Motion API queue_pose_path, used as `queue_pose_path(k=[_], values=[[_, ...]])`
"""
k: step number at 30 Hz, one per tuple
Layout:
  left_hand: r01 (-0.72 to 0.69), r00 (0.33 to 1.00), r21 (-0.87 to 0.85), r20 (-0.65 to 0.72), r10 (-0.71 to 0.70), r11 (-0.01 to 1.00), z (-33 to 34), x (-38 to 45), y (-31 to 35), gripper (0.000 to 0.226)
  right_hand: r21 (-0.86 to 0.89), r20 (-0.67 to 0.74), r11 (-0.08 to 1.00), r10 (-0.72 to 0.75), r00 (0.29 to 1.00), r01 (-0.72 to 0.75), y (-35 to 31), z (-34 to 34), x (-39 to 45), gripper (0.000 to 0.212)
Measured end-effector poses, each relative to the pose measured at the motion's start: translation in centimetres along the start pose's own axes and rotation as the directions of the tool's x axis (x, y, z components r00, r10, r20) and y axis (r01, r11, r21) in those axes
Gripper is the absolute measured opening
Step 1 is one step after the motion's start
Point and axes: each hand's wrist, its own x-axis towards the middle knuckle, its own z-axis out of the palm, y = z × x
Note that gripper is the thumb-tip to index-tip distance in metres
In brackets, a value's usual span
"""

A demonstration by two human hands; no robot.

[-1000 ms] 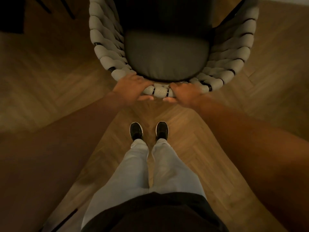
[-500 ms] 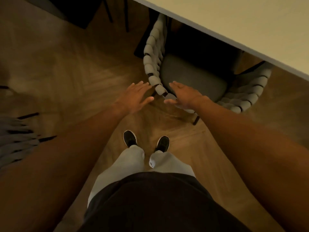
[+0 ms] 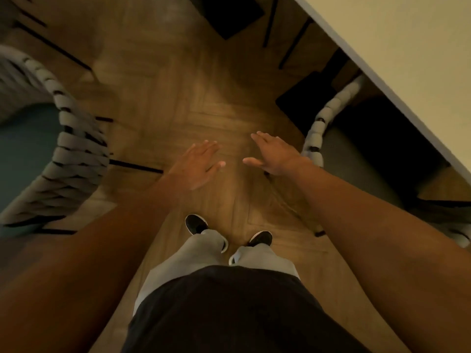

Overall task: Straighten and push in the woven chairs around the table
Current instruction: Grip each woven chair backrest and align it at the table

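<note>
Far out to the left of the left fingers stands a woven chair (image 3: 74,159), its rope-wrapped back curving round a teal seat cushion (image 3: 23,154); it sits out on the wooden floor (image 3: 163,98), well apart from the table. The left hand (image 3: 196,166) hangs over the floor with palm down, its fingers (image 3: 207,146) straight and slightly spread, holding nothing and touching nothing. Just across a gap, the right hand (image 3: 275,156) is likewise flat and empty, its fingers (image 3: 262,138) stretched forward, thumb out toward the left hand. Just right of that wrist rises the wrapped back of a second woven chair (image 3: 323,123), its dark seat tucked partly beneath the pale table (image 3: 407,52); whether the wrist touches the weave cannot be told. Below the fingers, two dark shoes (image 3: 196,224) stand on the floor.
</note>
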Motion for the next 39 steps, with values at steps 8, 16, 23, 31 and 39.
queue_pose_path(k=[8,16,23,31,39], values=[[0.226,0.966,-0.144,-0.092,-0.240,0.963,-2.4,-6.6,-13.3,0.066,-0.071,0.102,0.986,-0.143,0.984,0.150,-13.1,-1.1,9.3,0.087],[0.433,0.848,-0.330,-0.167,-0.503,0.839,-4.4,-12.7,-23.8,0.067,-0.124,0.213,0.943,-0.280,0.936,0.310,-25.6,-0.1,18.2,0.091],[0.519,0.698,-0.471,-0.249,-0.672,0.713,-6.1,-14.9,-29.0,0.062,-0.279,0.258,0.817,-0.443,0.858,0.505,-34.8,-2.7,25.6,0.091],[0.592,0.568,-0.576,-0.197,-0.799,0.563,-7.1,-11.1,-34.1,0.065,-0.417,0.392,0.515,-0.642,0.659,0.749,-43.8,-7.6,36.7,0.091],[0.667,0.437,-0.652,-0.052,-0.898,0.362,-7.7,-3.7,-39.1,0.078,-0.493,0.689,-0.094,-0.650,0.322,0.865,-50.6,-10.1,51.3,0.099]])
